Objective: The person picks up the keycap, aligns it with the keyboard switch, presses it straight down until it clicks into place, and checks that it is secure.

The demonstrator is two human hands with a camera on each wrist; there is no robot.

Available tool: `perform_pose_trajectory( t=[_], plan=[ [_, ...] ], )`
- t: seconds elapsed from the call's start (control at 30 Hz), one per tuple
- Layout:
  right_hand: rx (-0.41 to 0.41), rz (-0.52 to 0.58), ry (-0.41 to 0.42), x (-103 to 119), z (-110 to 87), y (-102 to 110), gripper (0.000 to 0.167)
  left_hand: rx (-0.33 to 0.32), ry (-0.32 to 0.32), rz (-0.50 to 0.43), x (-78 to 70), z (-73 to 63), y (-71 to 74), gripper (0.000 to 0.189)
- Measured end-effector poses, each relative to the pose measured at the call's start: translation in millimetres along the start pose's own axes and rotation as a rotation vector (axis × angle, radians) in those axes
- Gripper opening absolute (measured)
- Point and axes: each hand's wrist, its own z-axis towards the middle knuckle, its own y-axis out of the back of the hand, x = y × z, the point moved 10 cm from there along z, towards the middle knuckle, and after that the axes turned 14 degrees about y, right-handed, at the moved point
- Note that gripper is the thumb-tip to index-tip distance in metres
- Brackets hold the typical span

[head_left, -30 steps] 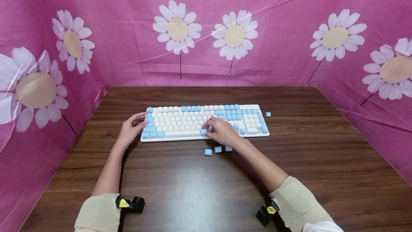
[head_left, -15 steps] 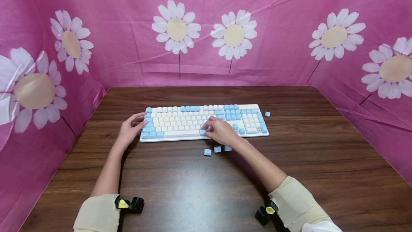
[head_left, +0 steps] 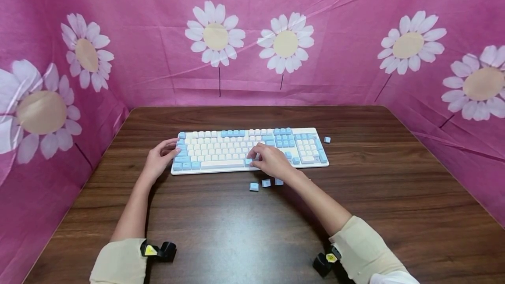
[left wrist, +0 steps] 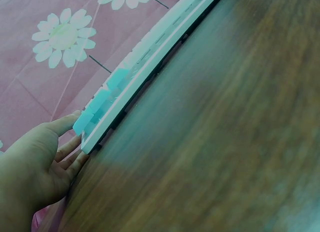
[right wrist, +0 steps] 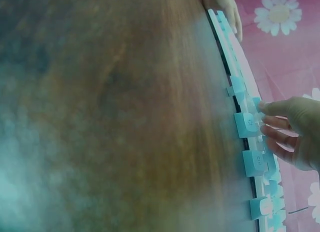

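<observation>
A full-size white and blue keyboard (head_left: 221,151) lies across the table. At its left end my left hand (head_left: 158,160) holds the side, the thumb on the edge keys and the fingers round the frame, as the left wrist view shows. My right hand (head_left: 272,161) is over the bottom row, just right of the space bar. Its thumb and fingertips pinch a blue keycap (head_left: 248,161), partly hidden by them; I cannot tell whether it is fully seated. Loose blue keycaps lie in front of the keyboard, among them one at left (head_left: 254,186) and one beside it (head_left: 266,182).
Another loose blue keycap (head_left: 327,140) sits right of the keyboard. Bare white frame shows near the arrow keys. The brown wooden table (head_left: 221,227) extends toward me, and a pink flowered cloth (head_left: 158,65) surrounds its back and sides.
Both hands keep their places on the keyboard and the blue keycap. The whole view shifts very slightly; the loose keycaps stay where they were.
</observation>
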Motion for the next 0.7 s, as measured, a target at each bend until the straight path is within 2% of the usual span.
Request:
perform_pose_trajectory(
  t=[0.4,0.7],
  plan=[
    [-0.014,0.061,-0.040,-2.6,-0.7,0.2,0.010,0.012,0.025,-0.001,1.1,0.2,-0.2,0.044],
    [-0.006,0.038,-0.132,-5.3,0.3,0.3,0.010,0.010,0.010,-0.007,0.9,0.9,-0.1,0.044]
  ],
)
